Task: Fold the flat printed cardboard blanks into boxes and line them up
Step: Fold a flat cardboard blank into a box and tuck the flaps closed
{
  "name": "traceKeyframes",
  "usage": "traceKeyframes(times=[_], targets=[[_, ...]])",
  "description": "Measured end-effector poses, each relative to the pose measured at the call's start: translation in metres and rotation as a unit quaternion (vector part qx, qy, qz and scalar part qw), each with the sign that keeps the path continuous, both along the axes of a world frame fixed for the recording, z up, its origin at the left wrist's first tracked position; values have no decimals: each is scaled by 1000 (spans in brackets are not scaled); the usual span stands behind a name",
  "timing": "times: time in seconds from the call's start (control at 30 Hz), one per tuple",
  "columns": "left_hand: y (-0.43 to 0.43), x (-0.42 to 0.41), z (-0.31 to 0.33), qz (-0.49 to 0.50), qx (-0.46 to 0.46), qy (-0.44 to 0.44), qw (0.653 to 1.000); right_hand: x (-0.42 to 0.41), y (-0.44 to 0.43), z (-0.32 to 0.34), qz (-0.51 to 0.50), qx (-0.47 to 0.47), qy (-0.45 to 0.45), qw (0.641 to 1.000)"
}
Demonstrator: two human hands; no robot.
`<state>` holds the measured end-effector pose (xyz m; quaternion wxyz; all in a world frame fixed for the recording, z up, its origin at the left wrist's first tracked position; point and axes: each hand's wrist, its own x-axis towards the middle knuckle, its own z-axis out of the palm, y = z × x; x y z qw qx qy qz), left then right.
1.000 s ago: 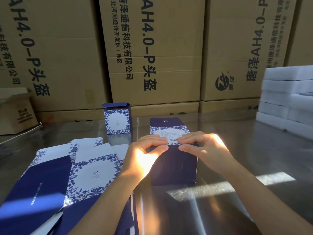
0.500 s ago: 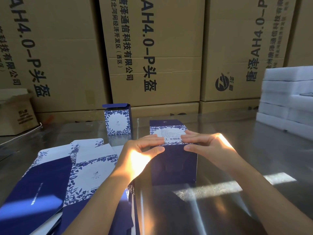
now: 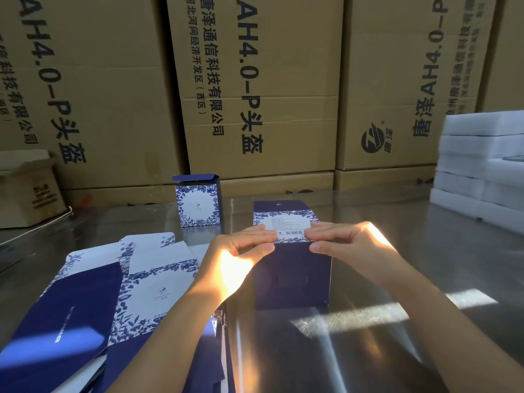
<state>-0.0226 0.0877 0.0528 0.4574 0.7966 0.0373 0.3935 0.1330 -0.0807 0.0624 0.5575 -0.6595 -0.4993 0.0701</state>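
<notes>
- navy box (image 3: 292, 276) upright on table (image 3: 411, 265), centre, just right of the flat blanks (image 3: 85, 302)
- left hand (image 3: 235, 259) and right hand (image 3: 348, 245) each pinch its top front edge: fingers on the barcode panel, thumbs on the front face
- finished box (image 3: 198, 204) stands behind, apart, before the brown cartons (image 3: 255, 80)

Displaying "AH4.0-P头盔" and "唐泽通信科技有限公司" in black down stacked brown cartons (image 3: 295, 66); carrying a barcode (image 3: 293, 232), digits unreadable, atop the navy box (image 3: 292, 276).
</notes>
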Motion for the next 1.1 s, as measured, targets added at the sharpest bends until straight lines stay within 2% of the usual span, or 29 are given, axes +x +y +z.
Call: traceKeyframes(times=[0.23, 0.43, 0.8, 0.97, 1.1], targets=[[4, -5, 2, 4, -76, -14, 997, 4, -4, 0, 10, 14, 26, 1000], [1, -5, 1, 15, -52, -20, 998, 3, -7, -2, -5, 64, 76, 995], [-4, -5, -1, 59, -29, -31, 997, -2, -3, -5, -16, 85, 72, 994], [-18, -3, 2, 74, 77, -5, 994, -18, -1, 1, -26, 59, -2, 998], [-24, -2, -1, 103, 125, -19, 987, -30, 6, 0, -99, 13, -115, 988]])
